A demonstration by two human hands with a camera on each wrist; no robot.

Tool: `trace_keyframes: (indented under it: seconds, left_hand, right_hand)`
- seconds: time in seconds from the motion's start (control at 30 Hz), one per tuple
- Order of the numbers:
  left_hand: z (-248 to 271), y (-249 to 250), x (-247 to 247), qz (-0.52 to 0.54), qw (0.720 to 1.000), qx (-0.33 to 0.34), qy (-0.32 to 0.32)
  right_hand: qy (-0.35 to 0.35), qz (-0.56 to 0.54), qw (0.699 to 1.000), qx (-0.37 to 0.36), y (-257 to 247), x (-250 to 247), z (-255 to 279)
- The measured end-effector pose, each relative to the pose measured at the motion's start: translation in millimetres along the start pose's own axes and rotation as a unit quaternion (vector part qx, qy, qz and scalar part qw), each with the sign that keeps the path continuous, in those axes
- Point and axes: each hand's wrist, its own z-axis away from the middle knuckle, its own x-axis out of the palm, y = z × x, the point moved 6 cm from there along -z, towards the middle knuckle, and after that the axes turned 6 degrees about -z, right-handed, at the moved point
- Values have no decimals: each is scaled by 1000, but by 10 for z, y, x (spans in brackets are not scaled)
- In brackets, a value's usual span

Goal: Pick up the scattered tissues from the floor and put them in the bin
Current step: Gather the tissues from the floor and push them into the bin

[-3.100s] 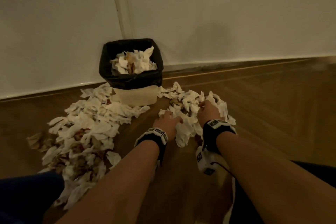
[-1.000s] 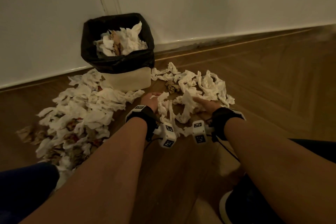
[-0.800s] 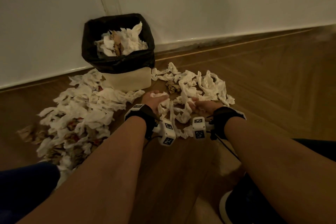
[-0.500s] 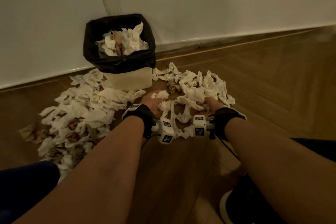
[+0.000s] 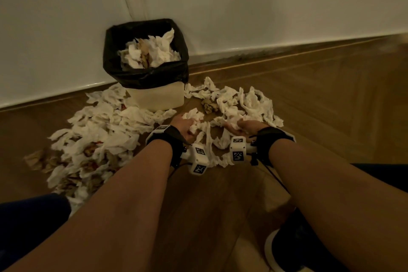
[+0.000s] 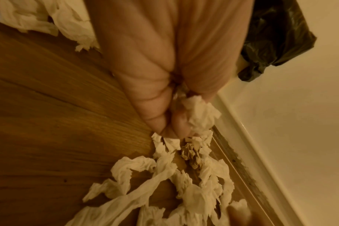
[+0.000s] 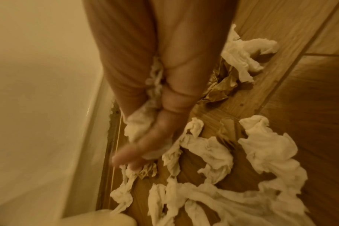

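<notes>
The bin point(image 5: 159, 99) is cream with a black liner and stands against the wall, heaped with tissues point(image 5: 152, 53). White and brownish tissues lie in a pile to its left point(image 5: 99, 137) and another to its right point(image 5: 245, 104). My left hand point(image 5: 184, 125) sits at the near edge of the right pile and grips a wad of tissues point(image 5: 194, 117). The left wrist view shows the left hand point(image 6: 170, 107) with fingers curled round that wad point(image 6: 201, 117). My right hand point(image 5: 248, 127) holds tissues point(image 7: 141, 123) against its palm, blurred, among the strands point(image 7: 213, 154).
A white wall and skirting point(image 5: 265, 51) run behind the bin. Wooden floor point(image 5: 331, 106) stretches to the right. My knee in dark cloth point(image 5: 28, 223) is at lower left and a dark shoe point(image 5: 293, 247) at lower right.
Both hands turned from lying palm-down on the right pile to scooping at its near edge. The left hand has closed round a wad; the right hand has gathered tissues into its palm.
</notes>
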Motion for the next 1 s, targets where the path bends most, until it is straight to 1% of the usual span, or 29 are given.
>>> trace_keyframes:
  seconds: [0.03, 0.07, 0.13, 0.17, 0.23, 0.27, 0.33, 0.37, 0.4, 0.47, 0.53, 0.57, 0.6, 0.63, 0.67, 0.7, 0.73, 0.77, 0.83, 0.87, 0.9, 0.93, 0.97, 1.0]
  left_hand:
    - [32, 20, -20, -6, 1000, -1, 8]
    - [67, 47, -37, -11, 1000, 0, 12]
    - [162, 137, -74, -38, 999, 12, 16]
    - [238, 198, -91, -35, 999, 22, 17]
    - [376, 337, -109, 7, 999, 43, -1]
    - [470, 413, -99, 54, 997, 47, -34]
    - [667, 604, -103, 133, 985, 66, -88]
    - [753, 720, -141, 142, 983, 83, -84]
    - [851, 842, -194, 134, 983, 106, -66]
    - [1042, 1101, -305, 85, 983, 161, -36]
    - [1251, 1388, -397, 21, 974, 223, -22]
    - [1330, 1532, -458, -20, 966, 256, -12]
    - [1402, 1666, -533, -71, 955, 287, 7]
    - [1464, 1787, -628, -130, 939, 315, 39]
    - [1529, 1895, -742, -187, 917, 342, 83]
    - [1584, 1985, -864, -234, 890, 368, 134]
    - [1633, 2059, -985, -273, 859, 391, 184]
    - [1676, 2114, -1083, -306, 830, 409, 225]
    - [1703, 2181, -1201, -346, 786, 437, 268]
    - [1677, 2196, -1239, -362, 771, 442, 279]
    - [1651, 2203, -1254, -377, 762, 442, 286]
    - [1615, 2205, -1268, -386, 757, 440, 291]
    - [1580, 2214, -1274, -393, 753, 439, 293]
    - [1542, 2239, -1270, -402, 746, 443, 295]
  right_hand:
    - [-1, -35, 999, 2, -9, 18, -20]
    - [-4, -20, 1000, -3, -27, 74, 4]
    - [25, 20, 999, -31, -73, 165, 67]
    - [17, 7, 999, -47, -103, 226, 97]
    - [-14, -57, 995, -75, -183, 361, 183]
    - [-42, -80, 993, -75, -216, 460, 229]
    - [-87, -84, 989, -85, -304, 688, 347]
    - [-103, -72, 988, -93, -369, 784, 408]
    - [-115, -54, 987, -99, -431, 886, 471]
    - [-125, -12, 986, -114, -571, 1073, 600]
    - [-104, 46, 984, -135, -726, 1243, 709]
    - [-90, 103, 977, -166, -818, 1344, 759]
    - [-75, 191, 956, -210, -906, 1476, 836]
    - [-47, 285, 922, -259, -994, 1618, 925]
    - [-18, 353, 883, -310, -1080, 1754, 1021]
    - [-8, 377, 854, -359, -1155, 1895, 1104]
    - [-14, 393, 829, -398, -1205, 2038, 1171]
    - [-11, 424, 795, -434, -1262, 2170, 1191]
    - [6, 458, 742, -490, -1309, 2390, 1231]
    - [8, 455, 731, -508, -1324, 2456, 1194]
    - [8, 439, 740, -509, -1323, 2498, 1149]
    - [9, 420, 755, -503, -1328, 2532, 1078]
    - [19, 416, 763, -495, -1336, 2570, 1006]
    - [35, 441, 749, -493, -1348, 2623, 944]
